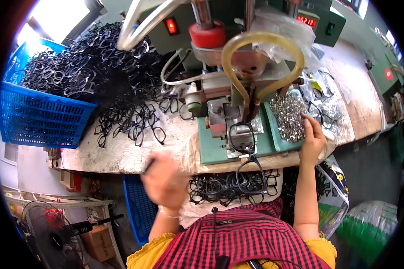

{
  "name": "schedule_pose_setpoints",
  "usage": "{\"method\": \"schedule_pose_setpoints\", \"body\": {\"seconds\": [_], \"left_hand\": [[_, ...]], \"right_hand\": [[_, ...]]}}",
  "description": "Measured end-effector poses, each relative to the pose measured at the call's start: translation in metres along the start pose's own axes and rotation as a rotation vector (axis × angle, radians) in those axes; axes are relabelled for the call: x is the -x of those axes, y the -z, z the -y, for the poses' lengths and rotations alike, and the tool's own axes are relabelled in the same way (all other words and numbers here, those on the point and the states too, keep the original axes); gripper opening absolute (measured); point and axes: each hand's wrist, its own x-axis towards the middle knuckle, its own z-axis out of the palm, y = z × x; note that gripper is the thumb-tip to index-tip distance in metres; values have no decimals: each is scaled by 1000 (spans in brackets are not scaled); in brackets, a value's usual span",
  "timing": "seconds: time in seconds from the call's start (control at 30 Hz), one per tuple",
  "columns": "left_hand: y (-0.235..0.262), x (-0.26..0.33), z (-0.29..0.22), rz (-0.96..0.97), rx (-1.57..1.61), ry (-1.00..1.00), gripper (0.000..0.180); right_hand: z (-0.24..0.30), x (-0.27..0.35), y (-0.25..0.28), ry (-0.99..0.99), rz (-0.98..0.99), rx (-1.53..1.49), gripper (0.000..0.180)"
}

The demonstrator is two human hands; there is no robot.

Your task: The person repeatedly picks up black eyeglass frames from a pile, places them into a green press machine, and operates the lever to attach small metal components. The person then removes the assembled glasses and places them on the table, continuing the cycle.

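Observation:
My right hand [313,139] reaches to the right edge of a green tray [268,117] heaped with small shiny metal pieces [288,117]. Its fingers are drawn together at the pieces; whatever is between them is too small to make out. Motion blurs my left hand [164,181], raised in front of the table's near edge, and a dark bit shows at its fingertips. Between the hands, a black eyeglass frame [251,177] hangs tilted at the front of a green bench press [220,145], with one rim up on the fixture and the other below the table edge.
Black eyeglass frames [137,121] lie scattered at left, beside a big pile and a blue crate [45,116]. More frames [206,188] are heaped over my lap, near another blue basket [137,206]. A looped yellowish hose [231,45] hangs over the press. A fan [54,237] stands lower left.

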Motion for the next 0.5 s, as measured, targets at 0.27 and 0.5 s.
{"method": "schedule_pose_setpoints", "body": {"seconds": [0.27,0.5], "left_hand": [[52,-8,137,200,-563,367,31],[-1,77,209,259,-650,628,25]], "right_hand": [[-10,-23,-55,50,41,-239,10],[0,-6,-31,126,13,96,11]]}}
